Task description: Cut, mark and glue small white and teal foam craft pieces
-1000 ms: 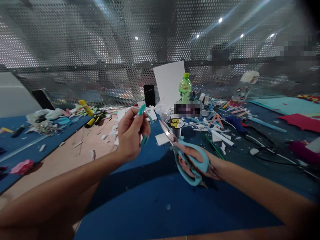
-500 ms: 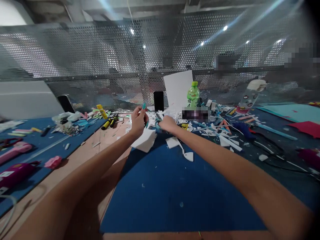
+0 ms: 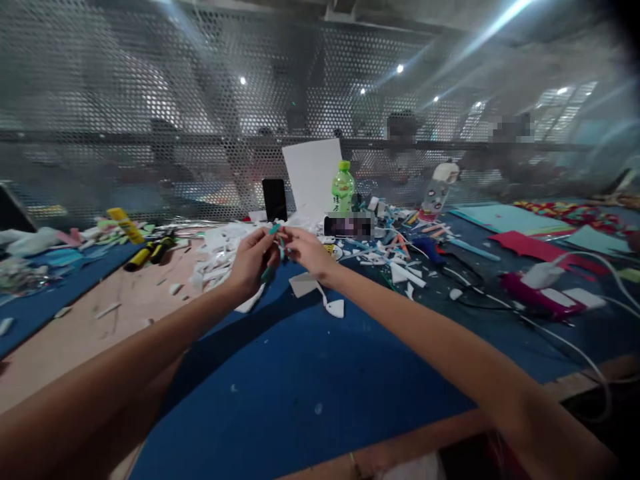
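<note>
My left hand (image 3: pixel 253 260) is closed in a pinch around a small teal piece (image 3: pixel 275 229), just above the far part of the blue mat (image 3: pixel 300 373). Facing it, my right hand (image 3: pixel 309 255) has its fingertips pressed to the same piece. More teal shows below the fingers, but its full shape is hidden by them. Under and beside the hands lie white foam scraps (image 3: pixel 215 257). A white cut-out with a thin strip (image 3: pixel 335 307) rests on the mat near my right wrist.
Behind the hands stand a black phone (image 3: pixel 275 199), a white board (image 3: pixel 313 175) and a green bottle (image 3: pixel 343 190). Yellow-black cutters (image 3: pixel 145 253) lie left. Foam offcuts, a blue glue gun (image 3: pixel 427 248) and a magenta power strip (image 3: pixel 540 297) with cables are right.
My view has swung to the right. My right hand has come across to my left hand, and their fingertips now meet at the teal piece. The scissors seen at my right hand no longer show.
</note>
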`<state>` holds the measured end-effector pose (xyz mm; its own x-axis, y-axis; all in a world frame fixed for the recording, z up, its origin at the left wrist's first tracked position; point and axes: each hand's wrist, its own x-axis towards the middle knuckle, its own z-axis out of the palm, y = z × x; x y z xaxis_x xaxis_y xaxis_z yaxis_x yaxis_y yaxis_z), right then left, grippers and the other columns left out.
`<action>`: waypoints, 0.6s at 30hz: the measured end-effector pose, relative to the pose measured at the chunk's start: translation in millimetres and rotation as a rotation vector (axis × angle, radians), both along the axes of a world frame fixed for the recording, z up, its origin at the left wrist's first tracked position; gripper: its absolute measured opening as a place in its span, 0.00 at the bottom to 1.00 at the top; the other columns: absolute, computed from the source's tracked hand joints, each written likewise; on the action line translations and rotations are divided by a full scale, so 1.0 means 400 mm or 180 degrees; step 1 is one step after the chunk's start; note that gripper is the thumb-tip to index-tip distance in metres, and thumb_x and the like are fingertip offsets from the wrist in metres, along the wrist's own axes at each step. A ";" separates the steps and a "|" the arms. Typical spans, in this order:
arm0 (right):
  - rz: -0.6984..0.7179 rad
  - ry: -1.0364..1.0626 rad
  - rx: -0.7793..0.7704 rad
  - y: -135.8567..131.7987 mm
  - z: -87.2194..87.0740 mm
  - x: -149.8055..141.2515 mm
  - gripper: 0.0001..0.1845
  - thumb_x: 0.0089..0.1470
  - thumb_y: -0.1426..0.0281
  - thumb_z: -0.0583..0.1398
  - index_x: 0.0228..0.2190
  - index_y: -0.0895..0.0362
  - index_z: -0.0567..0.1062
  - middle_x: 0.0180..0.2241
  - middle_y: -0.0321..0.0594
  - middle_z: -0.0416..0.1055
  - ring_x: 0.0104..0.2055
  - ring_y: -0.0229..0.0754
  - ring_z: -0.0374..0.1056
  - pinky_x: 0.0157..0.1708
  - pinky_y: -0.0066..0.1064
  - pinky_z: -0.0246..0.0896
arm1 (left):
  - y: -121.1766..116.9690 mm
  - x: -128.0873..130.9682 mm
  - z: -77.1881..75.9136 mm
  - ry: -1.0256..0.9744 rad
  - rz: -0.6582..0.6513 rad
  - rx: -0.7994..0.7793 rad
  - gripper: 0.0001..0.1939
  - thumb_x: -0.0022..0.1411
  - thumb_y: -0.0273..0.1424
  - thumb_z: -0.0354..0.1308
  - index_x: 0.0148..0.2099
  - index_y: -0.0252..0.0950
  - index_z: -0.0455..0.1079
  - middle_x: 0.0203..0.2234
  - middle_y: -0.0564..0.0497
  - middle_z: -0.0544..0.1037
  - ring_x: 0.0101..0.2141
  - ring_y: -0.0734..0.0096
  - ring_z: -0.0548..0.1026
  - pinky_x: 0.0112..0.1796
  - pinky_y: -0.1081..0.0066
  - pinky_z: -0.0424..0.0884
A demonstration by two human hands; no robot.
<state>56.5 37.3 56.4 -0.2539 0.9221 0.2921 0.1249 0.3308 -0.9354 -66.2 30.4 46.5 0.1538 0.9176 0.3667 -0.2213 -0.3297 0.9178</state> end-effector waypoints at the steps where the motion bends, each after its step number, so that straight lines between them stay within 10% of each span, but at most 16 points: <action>1: 0.0199 0.0084 -0.0088 -0.029 0.000 0.025 0.18 0.53 0.77 0.49 0.42 0.56 0.73 0.35 0.37 0.73 0.40 0.37 0.68 0.39 0.28 0.63 | -0.018 0.015 -0.002 0.0055 -0.0230 -0.0132 0.11 0.57 0.36 0.57 0.31 0.35 0.61 0.07 0.62 0.59 0.09 0.83 0.55 0.12 0.81 0.51; 7: 0.0704 0.0917 -0.0538 -0.163 -0.040 0.132 0.22 0.56 0.59 0.48 0.46 0.54 0.72 0.32 0.38 0.72 0.32 0.36 0.67 0.34 0.29 0.62 | -0.123 0.095 -0.036 0.0272 -0.0885 -0.0569 0.11 0.59 0.38 0.55 0.31 0.35 0.60 0.07 0.63 0.57 0.08 0.84 0.52 0.13 0.82 0.52; 18: -0.0277 0.1746 -0.0901 -0.237 -0.095 0.177 0.11 0.48 0.62 0.61 0.27 0.56 0.79 0.26 0.36 0.73 0.27 0.34 0.64 0.32 0.29 0.60 | -0.202 0.132 -0.074 0.0789 -0.1398 -0.0939 0.14 0.60 0.41 0.53 0.32 0.34 0.61 0.09 0.62 0.60 0.11 0.85 0.54 0.15 0.84 0.52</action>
